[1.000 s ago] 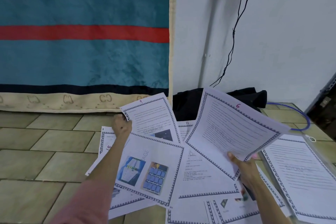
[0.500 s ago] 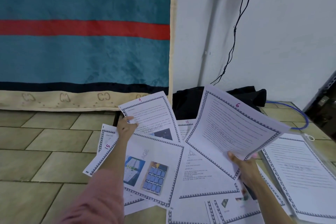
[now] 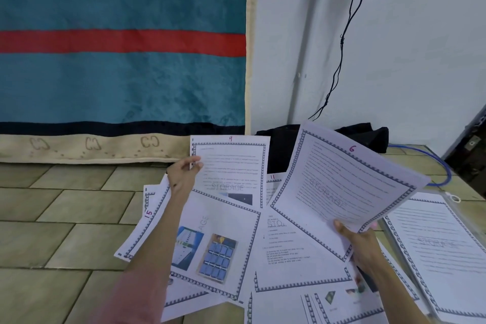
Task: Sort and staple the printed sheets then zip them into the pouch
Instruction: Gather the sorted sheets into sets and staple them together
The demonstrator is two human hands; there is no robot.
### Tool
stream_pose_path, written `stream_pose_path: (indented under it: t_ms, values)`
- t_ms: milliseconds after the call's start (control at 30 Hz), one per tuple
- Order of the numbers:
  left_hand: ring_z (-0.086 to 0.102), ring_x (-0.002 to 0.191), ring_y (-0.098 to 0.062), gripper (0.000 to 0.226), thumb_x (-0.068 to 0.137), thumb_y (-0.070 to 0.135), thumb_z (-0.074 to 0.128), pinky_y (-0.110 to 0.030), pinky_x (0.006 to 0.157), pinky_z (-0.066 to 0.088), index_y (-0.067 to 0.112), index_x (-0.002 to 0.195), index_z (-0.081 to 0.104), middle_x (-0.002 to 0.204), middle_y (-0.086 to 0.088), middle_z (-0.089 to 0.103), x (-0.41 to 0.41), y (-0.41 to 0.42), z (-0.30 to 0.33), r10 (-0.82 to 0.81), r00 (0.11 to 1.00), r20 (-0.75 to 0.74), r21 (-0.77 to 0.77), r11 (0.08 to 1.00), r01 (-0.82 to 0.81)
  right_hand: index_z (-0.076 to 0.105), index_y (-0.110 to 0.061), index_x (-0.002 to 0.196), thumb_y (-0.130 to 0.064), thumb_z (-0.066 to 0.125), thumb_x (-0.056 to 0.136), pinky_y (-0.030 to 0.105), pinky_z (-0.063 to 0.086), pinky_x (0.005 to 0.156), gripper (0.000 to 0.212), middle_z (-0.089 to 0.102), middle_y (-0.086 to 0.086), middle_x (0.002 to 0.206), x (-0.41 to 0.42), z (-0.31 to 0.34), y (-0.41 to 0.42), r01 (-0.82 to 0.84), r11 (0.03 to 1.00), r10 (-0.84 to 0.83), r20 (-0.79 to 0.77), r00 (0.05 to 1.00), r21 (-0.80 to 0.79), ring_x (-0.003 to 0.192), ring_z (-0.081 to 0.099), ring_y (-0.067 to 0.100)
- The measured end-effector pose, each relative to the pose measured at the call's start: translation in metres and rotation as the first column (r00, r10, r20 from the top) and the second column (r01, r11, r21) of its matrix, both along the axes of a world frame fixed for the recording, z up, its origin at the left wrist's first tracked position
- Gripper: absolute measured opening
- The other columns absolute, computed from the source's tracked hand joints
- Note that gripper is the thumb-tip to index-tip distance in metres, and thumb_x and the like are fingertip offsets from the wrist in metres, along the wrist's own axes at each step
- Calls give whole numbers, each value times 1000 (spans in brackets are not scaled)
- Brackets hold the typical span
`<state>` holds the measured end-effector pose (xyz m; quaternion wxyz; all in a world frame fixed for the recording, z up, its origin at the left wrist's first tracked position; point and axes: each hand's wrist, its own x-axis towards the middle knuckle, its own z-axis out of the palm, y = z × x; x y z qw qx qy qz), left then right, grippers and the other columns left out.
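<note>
Several printed sheets with patterned borders lie fanned on the tiled floor. My left hand pinches the left edge of the sheet numbered 9 and holds it up. My right hand grips the bottom corner of a small stack topped by the sheet numbered 6, raised above the pile. A picture sheet lies under my left forearm, with sheet 15 beneath it. A clear pouch with a sheet inside lies at the right.
A teal blanket with a red stripe hangs at the left of the white wall. A black cloth bundle sits against the wall behind the sheets. A black cable hangs down; a blue cord loops at right.
My left hand has taken sheet 9 by its edge and lifted it upright from its tilted place on the pile. The right hand's stack has stayed nearly still.
</note>
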<state>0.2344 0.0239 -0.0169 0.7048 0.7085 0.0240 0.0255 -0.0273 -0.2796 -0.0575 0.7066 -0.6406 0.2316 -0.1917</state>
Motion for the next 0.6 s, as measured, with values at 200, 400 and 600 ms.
stream_pose_path:
  t_ms: [200, 400, 600]
  values:
    - [61, 86, -17, 32, 79, -15, 60, -24, 84, 49, 13, 89, 70, 88, 0, 64, -16, -25, 69, -66, 920, 387, 35, 998, 56, 54, -15, 122, -29, 83, 66, 31, 38, 100, 65, 62, -3, 113, -3, 20, 11, 54, 999, -54, 32, 998, -5, 109, 59, 19]
    - [56, 85, 16, 26, 90, -3, 52, -5, 79, 43, 11, 99, 72, 97, 9, 63, -19, -46, 142, -113, 761, 639, 161, 987, 11, 54, -8, 79, -34, 63, 85, 11, 32, 39, 28, 48, -14, 49, 0, 72, 3, 61, 983, -73, -63, 995, -173, 41, 41, -1]
    - [55, 91, 18, 25, 93, 3, 49, -3, 84, 42, 9, 109, 68, 106, 7, 61, -25, -65, 166, -174, 756, 630, 171, 982, 84, 62, -10, 92, -38, 86, 59, 15, 53, 54, 49, 74, -8, 71, 25, 121, 6, -156, 985, 164, 121, 979, -74, 67, 70, 4]
